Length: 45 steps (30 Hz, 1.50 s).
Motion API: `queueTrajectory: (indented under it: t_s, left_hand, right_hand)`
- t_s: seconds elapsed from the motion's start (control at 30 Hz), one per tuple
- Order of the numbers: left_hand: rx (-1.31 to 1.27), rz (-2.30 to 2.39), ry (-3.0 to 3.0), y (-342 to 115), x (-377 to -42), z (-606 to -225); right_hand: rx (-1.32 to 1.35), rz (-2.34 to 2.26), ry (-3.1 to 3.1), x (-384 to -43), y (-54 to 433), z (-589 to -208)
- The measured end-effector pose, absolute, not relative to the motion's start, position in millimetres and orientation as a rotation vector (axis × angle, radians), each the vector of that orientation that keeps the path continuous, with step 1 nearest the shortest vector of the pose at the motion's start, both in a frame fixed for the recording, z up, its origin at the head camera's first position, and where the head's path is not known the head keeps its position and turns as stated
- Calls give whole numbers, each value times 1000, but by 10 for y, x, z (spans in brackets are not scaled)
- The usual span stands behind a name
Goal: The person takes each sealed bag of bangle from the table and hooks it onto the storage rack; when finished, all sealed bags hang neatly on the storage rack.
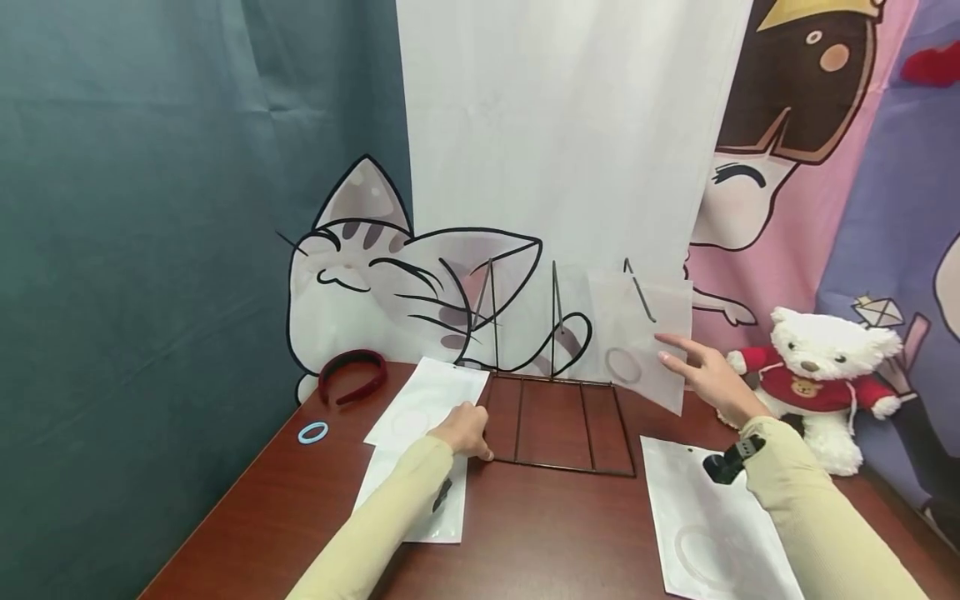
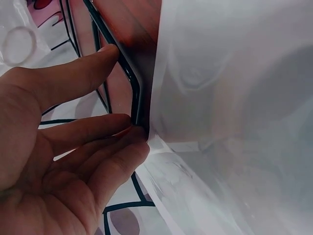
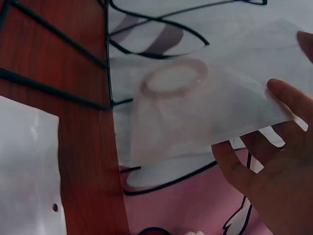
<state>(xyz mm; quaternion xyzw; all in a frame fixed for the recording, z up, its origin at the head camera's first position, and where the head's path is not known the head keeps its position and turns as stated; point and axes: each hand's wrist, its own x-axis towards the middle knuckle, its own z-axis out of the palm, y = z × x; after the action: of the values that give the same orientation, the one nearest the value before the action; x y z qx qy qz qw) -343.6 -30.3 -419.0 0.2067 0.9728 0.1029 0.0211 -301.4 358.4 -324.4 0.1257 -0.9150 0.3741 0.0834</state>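
Observation:
A dark wire rack (image 1: 576, 471) with upright hooks stands on the table. My left hand (image 1: 463, 431) holds its left side; in the left wrist view, the thumb and fingertips pinch the dark bar (image 2: 131, 76). A translucent bag (image 1: 648, 342) with a pale ring inside hangs at the rack's right hook (image 1: 639, 287). Beside that bag's right edge is my right hand (image 1: 708, 379), fingers extended. From the right wrist, its fingers (image 3: 288, 100) touch the edge of the bag (image 3: 215, 105). White bags (image 1: 431, 396) lie by the left hand.
Another white bag (image 1: 712, 525) with a ring shape lies under the right forearm. At the left are a dark red headband (image 1: 352, 379) and a light blue ring (image 1: 312, 432). A white teddy bear (image 1: 813, 383) in a red top sits at the right. Printed curtains (image 1: 570, 125) hang behind.

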Motion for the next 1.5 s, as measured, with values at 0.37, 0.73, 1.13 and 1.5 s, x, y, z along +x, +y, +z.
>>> queueTrajectory:
  t_s: [0.37, 0.73, 1.13, 1.5]
  left_hand:
    - [658, 316, 3013, -321, -3405, -4157]
    - [639, 254, 3019, -305, -3412, -4157]
    - [668, 199, 3043, -285, -3403, -4189]
    - [676, 219, 3039, -272, -3397, -4191]
  right_hand:
    - [309, 1011, -2827, -3180, 3568, -3054]
    - [274, 1309, -2786, -3116, 3703, -3265]
    - [109, 1154, -2861, -2767, 4290, -3722]
    - [10, 1059, -2887, -2487, 4733, -4087]
